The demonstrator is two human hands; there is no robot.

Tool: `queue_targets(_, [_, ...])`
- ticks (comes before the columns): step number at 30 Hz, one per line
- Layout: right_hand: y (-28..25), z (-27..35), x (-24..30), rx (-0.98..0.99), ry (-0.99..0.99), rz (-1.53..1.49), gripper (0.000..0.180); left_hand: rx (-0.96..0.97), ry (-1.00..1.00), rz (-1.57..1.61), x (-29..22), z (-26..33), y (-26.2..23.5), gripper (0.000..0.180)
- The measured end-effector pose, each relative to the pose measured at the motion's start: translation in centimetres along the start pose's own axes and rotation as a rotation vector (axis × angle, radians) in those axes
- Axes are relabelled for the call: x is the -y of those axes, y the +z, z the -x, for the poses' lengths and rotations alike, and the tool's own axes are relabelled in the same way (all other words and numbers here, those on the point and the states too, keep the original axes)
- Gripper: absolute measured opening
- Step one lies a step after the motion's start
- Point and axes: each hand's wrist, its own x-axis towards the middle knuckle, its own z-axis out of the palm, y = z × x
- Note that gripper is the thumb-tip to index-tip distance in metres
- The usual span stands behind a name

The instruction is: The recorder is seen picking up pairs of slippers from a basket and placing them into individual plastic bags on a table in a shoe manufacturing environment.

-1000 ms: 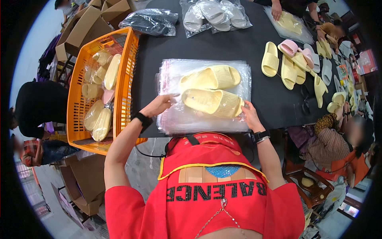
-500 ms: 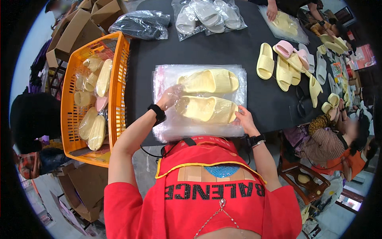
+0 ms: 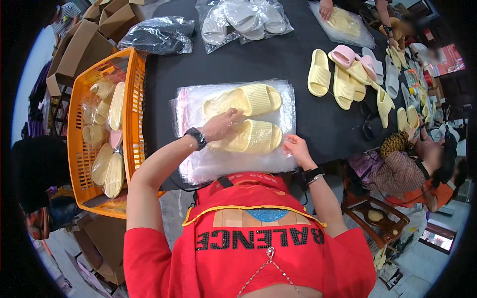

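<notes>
A pair of pale yellow slippers, one far [image 3: 262,99] and one near [image 3: 261,136], lies side by side with the toes to the right. Clear plastic with shiny wrinkles covers them, seemingly a bag. Beneath is a stack of clear plastic bags [image 3: 238,163]. My left hand [image 3: 222,125] reaches over the heel ends, its fingers laid out across the plastic between the two slippers. By the toe of the near slipper, my right hand [image 3: 298,150] has its fingertips closed on the bag's right edge.
On my left stands an orange basket [image 3: 135,114] of bagged slippers. Bagged black items [image 3: 158,35] and bagged white slippers [image 3: 243,22] lie at the back. Loose yellow, pink and grey slippers [image 3: 344,87] lie to the right. A co-worker's hand [image 3: 326,9] touches another bagged pair.
My left hand has moved from the left part of the bag rightward, over the slippers' heel ends. My right hand stays by the right edge. The whole view has shifted slightly.
</notes>
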Motion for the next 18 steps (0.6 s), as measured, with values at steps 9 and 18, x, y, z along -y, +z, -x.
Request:
queue_targets(9, [-0.3,0.0,-0.1,0.037,0.09,-0.19,0.02,-0.184,-0.106,-0.132,-1.6,-4.0,2.7,0.015])
queue_targets(18, [0.9,-0.6,0.8,-0.159,-0.055,0.148,0.018,-0.288,-0.111,-0.242,-1.4,-3.4,3.4,0.011])
